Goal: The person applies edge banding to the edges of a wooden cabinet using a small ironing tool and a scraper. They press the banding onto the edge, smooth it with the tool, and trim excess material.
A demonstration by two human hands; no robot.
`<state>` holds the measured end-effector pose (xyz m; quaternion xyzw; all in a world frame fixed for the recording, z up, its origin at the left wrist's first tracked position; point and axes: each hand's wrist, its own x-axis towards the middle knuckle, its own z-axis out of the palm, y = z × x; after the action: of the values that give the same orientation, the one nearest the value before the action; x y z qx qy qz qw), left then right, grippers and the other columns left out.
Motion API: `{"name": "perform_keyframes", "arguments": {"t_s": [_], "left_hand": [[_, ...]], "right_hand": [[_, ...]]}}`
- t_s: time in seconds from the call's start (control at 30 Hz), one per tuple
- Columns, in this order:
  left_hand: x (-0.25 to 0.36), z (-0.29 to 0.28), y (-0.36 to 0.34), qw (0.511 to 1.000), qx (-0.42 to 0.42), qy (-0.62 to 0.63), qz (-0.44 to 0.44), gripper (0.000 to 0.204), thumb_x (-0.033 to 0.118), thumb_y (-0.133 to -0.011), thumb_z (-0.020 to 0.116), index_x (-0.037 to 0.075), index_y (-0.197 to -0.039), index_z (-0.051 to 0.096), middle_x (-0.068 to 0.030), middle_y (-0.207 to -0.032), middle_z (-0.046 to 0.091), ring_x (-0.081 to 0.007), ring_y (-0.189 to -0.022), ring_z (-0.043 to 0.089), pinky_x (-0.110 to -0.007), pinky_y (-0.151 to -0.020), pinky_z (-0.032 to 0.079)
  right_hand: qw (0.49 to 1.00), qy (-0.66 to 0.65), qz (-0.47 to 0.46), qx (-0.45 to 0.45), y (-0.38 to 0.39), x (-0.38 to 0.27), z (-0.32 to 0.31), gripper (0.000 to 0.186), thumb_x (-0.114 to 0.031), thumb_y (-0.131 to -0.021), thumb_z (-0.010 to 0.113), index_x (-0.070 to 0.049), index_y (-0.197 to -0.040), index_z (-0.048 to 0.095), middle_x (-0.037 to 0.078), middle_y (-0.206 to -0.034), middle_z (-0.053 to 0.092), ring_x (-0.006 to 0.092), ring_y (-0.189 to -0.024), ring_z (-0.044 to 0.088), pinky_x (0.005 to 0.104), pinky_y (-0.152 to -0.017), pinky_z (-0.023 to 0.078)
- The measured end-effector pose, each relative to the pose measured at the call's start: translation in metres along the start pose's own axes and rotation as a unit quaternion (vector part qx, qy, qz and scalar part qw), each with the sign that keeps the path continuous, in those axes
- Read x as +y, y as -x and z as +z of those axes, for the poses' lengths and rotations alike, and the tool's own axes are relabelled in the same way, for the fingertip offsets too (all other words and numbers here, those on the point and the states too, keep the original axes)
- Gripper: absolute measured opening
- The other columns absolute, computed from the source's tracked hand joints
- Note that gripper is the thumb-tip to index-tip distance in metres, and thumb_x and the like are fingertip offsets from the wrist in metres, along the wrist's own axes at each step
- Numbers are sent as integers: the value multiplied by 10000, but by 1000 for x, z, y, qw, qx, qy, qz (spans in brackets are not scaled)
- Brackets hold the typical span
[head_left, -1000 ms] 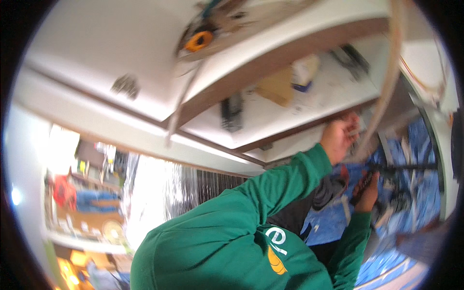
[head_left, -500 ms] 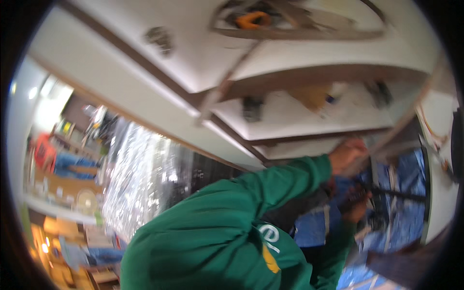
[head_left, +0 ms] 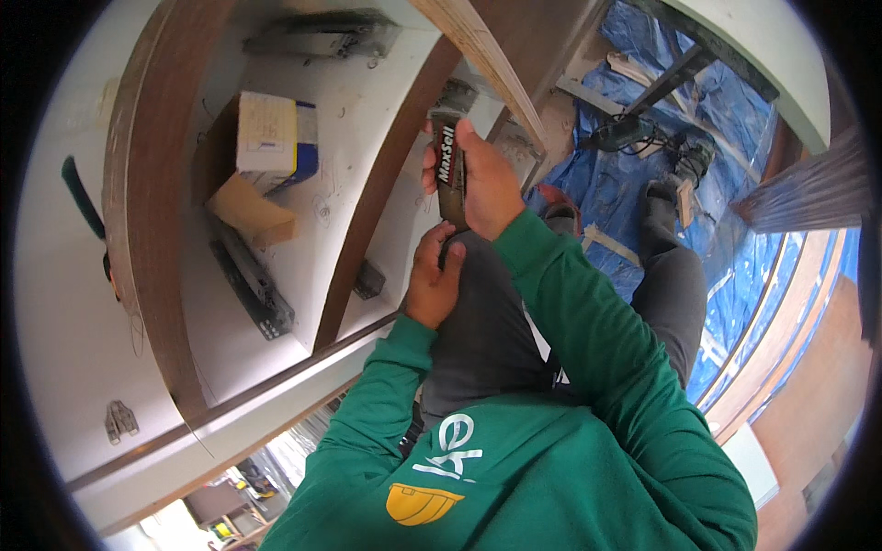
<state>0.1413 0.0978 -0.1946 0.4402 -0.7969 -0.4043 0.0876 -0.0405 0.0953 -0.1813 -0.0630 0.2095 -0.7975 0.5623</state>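
Note:
My right hand (head_left: pixel 491 184) grips a long, dark item with a red-and-black label (head_left: pixel 449 156), held upright over my grey-clad leg; whether it is a tool or a container I cannot tell. Just below it, my left hand (head_left: pixel 434 280) has curled fingers close to or touching the item's lower end; what they hold is hidden. Both hands are beside a white cabinet compartment with dark wooden edging (head_left: pixel 340 303). A pale wooden strip (head_left: pixel 496 64) slants above my right hand.
Left: an open cardboard box (head_left: pixel 266 147), dark metal fittings (head_left: pixel 253 285), a hinge (head_left: pixel 121 422). Right: blue sheeting (head_left: pixel 726 156) under my feet, a corded power tool (head_left: pixel 625 133), a curved white panel (head_left: pixel 763 46), stacked boards (head_left: pixel 753 358).
My view has swung down and turned. My right hand now holds the dark item upright, and my left hand has come lower, beneath it, away from the wooden strip.

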Motion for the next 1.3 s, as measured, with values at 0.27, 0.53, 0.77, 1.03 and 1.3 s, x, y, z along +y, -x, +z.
{"name": "perform_keyframes", "arguments": {"t_s": [0.27,0.53,0.77,1.03,1.3], "left_hand": [[-28,15,-9,994,-31,-91,56,510,331,-1005,550,-67,-1323,514,-272,-1349,534,-429,-1261,486,-445,-1087,376],[-30,15,-12,992,-46,-105,59,489,322,-1005,548,-63,-1306,520,-270,-1302,559,-418,-1220,504,-451,-1055,390],[-17,11,-13,984,49,166,35,450,278,-1063,459,-45,-1375,484,-192,-1312,580,-265,-1268,507,-371,-1092,364],[45,-5,-56,937,120,320,66,519,342,-1072,437,-14,-1449,414,-128,-1441,482,-223,-1301,483,-358,-1109,369],[32,-11,-102,931,64,356,45,404,322,-1048,535,10,-1303,529,-70,-1219,565,-163,-1115,516,-313,-980,421]], "right_hand": [[998,48,-34,12,-8,10,4,559,-534,-1041,416,-26,-897,599,54,-770,593,146,-661,570,280,-616,471],[997,66,-50,0,-14,10,5,593,-548,-1043,392,-21,-878,605,54,-689,559,138,-597,514,272,-562,415],[996,46,-67,47,-22,16,14,574,-543,-1041,409,-32,-841,577,57,-691,560,149,-566,505,297,-522,415],[993,40,-60,88,-23,18,21,513,-506,-1051,419,-57,-861,579,47,-767,589,137,-594,523,295,-549,442],[985,65,-114,114,-29,24,27,505,-515,-1050,412,-56,-1014,620,-22,-837,529,72,-709,424,245,-618,399]]}}
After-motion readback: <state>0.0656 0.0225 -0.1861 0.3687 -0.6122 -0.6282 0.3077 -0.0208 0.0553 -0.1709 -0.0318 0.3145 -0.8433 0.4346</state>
